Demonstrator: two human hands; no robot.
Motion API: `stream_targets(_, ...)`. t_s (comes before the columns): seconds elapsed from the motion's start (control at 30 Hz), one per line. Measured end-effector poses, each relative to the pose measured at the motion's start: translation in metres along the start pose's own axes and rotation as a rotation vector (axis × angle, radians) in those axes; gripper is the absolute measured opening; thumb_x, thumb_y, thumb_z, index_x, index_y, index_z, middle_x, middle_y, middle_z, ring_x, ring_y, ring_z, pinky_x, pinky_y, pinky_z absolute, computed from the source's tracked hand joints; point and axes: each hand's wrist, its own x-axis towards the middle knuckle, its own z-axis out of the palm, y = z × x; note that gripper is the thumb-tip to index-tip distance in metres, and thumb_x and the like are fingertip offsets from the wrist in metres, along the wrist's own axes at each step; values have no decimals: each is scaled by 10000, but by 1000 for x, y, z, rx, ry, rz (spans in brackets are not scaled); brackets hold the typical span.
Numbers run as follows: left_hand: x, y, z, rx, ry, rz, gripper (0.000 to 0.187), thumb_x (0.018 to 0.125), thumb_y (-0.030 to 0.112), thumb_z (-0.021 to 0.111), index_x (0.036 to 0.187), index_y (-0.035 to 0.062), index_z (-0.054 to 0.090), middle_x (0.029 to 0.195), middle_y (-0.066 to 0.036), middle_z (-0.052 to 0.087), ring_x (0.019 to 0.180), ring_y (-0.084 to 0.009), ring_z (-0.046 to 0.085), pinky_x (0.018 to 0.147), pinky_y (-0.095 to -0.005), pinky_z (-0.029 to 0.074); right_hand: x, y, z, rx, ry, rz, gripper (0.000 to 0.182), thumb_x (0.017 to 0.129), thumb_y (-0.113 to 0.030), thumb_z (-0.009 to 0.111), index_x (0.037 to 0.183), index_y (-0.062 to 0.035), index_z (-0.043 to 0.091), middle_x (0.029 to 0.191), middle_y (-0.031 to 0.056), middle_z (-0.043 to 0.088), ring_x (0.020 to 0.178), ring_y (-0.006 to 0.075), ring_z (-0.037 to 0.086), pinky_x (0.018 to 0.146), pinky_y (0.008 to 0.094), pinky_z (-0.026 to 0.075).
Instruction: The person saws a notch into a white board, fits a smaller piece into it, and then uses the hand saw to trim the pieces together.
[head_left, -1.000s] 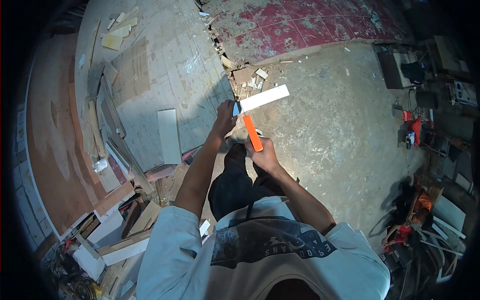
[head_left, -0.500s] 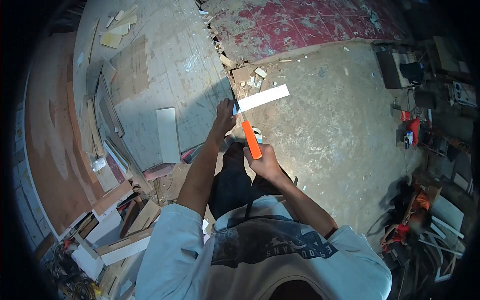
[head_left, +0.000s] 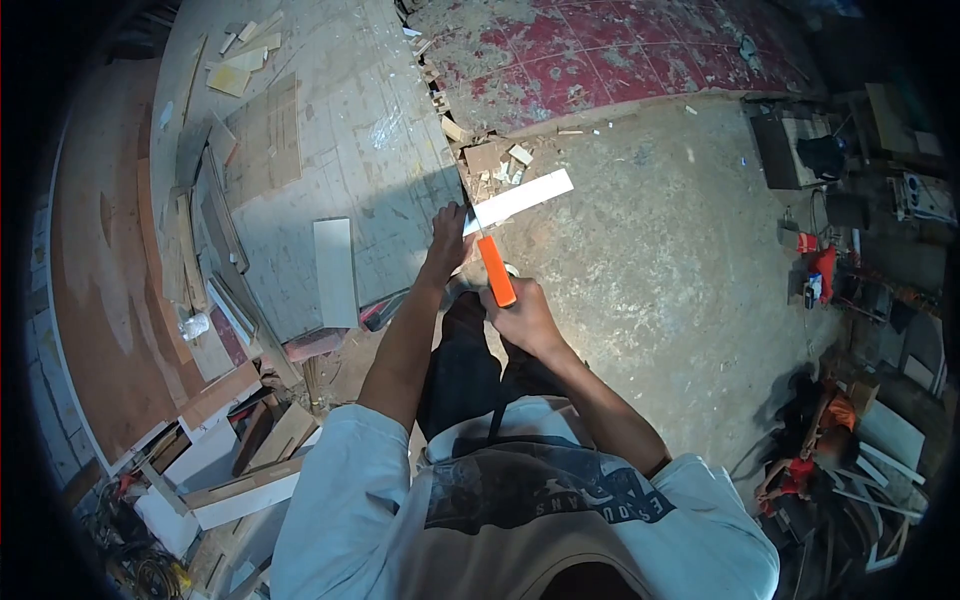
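Observation:
My left hand (head_left: 447, 240) grips the near end of a long white strip (head_left: 520, 198) that sticks out to the right above the concrete floor. My right hand (head_left: 522, 315) holds an orange-handled tool (head_left: 496, 270) by its lower end. The tool's tip points up at the strip, close to my left fingers. Whether the tip touches the strip I cannot tell. My dark trouser legs (head_left: 470, 360) show below both hands.
A grey dusty board platform (head_left: 330, 140) lies to the left with a white plank (head_left: 336, 272) on it. Wood offcuts (head_left: 240, 450) pile at lower left. Rubble (head_left: 495, 155) sits beyond the strip. Red worn flooring (head_left: 620, 60) lies ahead. Tools and clutter (head_left: 830, 260) line the right side.
The orange tool and my right hand have slid a little up toward the strip. The strip and my left hand stay almost in place; the view shifted slightly.

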Motion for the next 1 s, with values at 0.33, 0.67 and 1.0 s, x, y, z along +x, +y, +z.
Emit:
stream_targets(0.33, 1, 1, 5, 60, -11, -48, 615, 634, 61, 748, 1182, 11, 474, 1084, -166, 451, 1001, -364, 460, 837, -475, 384, -35, -11, -24, 13, -82, 162, 235, 862, -169, 623, 778, 49, 593, 600, 87, 562, 607, 99, 519, 588, 322, 450)
stream_targets(0.67, 3, -1, 2, 32, -66, -40, 606, 664, 74, 724, 1204, 1, 460, 1119, -169, 446, 1022, -357, 450, 871, -475, 370, -86, -38, -40, 105, 49, 142, 272, 862, -167, 623, 671, 14, 557, 532, 96, 514, 494, 125, 504, 490, 321, 409)
stream_targets(1.0, 1, -10, 11, -100, 70, 23, 561, 665, 51, 720, 1178, 23, 495, 1070, -169, 461, 1005, -379, 463, 863, -463, 385, -6, 24, -19, 92, 18, 75, 244, 865, -172, 622, 716, 17, 584, 557, 44, 543, 549, 83, 489, 516, 313, 423)
